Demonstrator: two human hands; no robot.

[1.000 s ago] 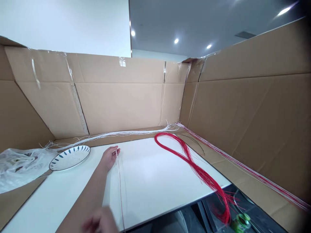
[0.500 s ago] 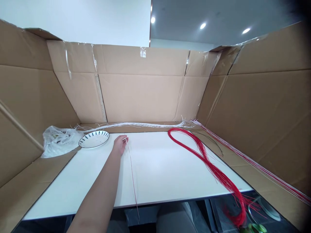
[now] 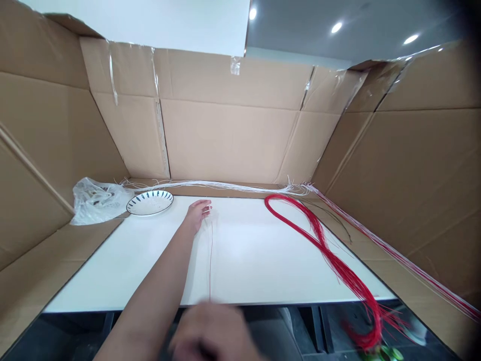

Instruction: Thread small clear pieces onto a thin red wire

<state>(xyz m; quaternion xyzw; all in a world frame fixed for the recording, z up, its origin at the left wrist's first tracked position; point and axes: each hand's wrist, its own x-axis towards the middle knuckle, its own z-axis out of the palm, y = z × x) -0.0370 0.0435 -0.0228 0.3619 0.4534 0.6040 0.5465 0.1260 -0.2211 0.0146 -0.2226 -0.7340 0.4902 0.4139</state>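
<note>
Over the white table, toward its far side, my left hand [image 3: 200, 213] is closed with its fingers pinched together. From it a thin red strand [image 3: 211, 260] hangs toward the table's near edge. Something small and white shows at the fingertips, too small to name. My right hand [image 3: 216, 331] is low in the view at the near edge, smeared by motion. The strand's lower part reaches down to it, but whether the fingers grip it is hidden.
A bundle of red strands [image 3: 323, 240] loops over the table's right side and hangs off the edge. White strands [image 3: 210, 185] lie along the back. A patterned plate [image 3: 150, 213] and a clear plastic bag [image 3: 99, 203] are at the left. Cardboard walls [image 3: 233, 135] surround the table.
My right hand has come into view at the bottom, by the strand's lower part. My left hand sits slightly farther right, and the whole view has shifted a little.
</note>
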